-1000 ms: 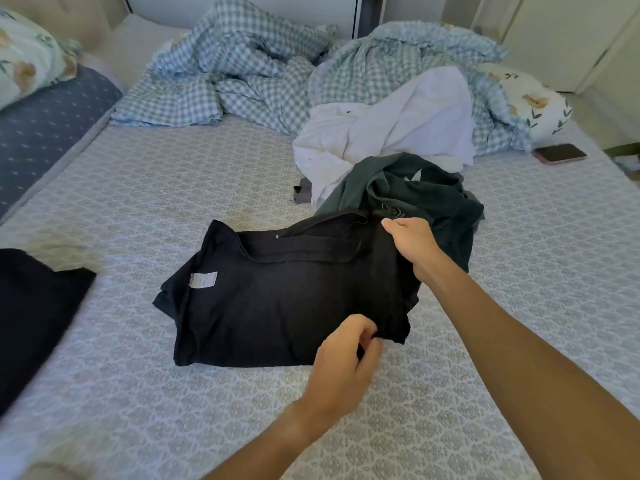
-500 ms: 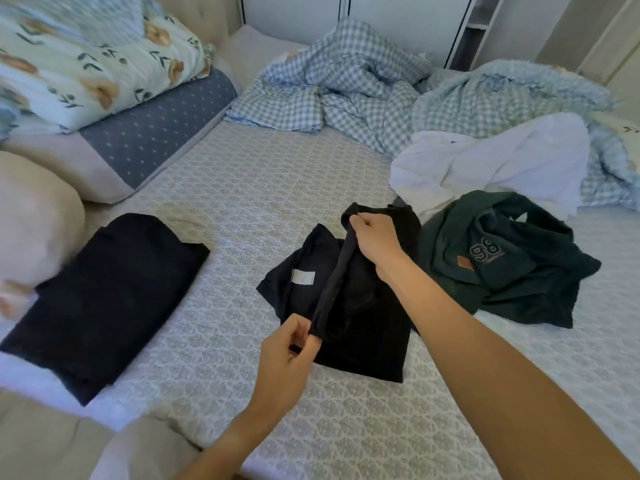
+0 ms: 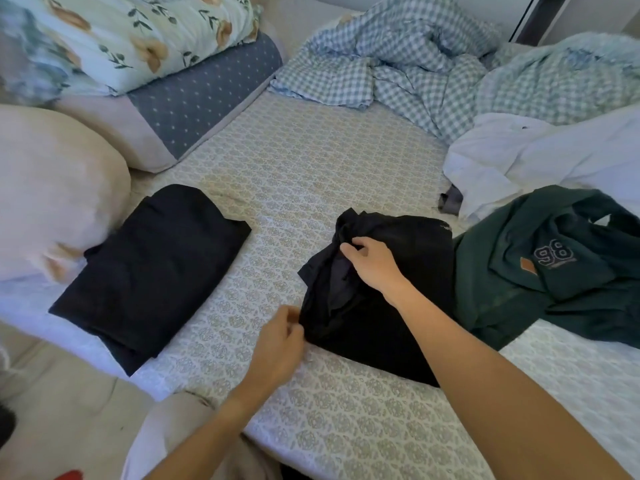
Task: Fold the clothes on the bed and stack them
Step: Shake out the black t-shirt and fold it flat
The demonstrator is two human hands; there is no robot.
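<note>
We see a soft black garment (image 3: 377,303), partly folded and rumpled, on the patterned bed (image 3: 294,174) at centre. Right hand (image 3: 372,265) lies on its upper left part, fingers curled into the bunched cloth. Left hand (image 3: 277,344) at 7 o'clock of it pinches the near-left edge. A flat rectangular folded dark garment (image 3: 152,275) lies at 9 o'clock, a crumpled green sweatshirt (image 3: 540,271) at 3.

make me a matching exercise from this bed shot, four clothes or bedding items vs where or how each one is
Items:
1. black garment
2. folded dark garment
3. green sweatshirt
4. white garment

States:
A. crumpled, far right, behind the green one
B. lying flat alone at left
C. held by both hands
D. unfolded, shows "98"

Pairs: 1-C, 2-B, 3-D, 4-A
</note>
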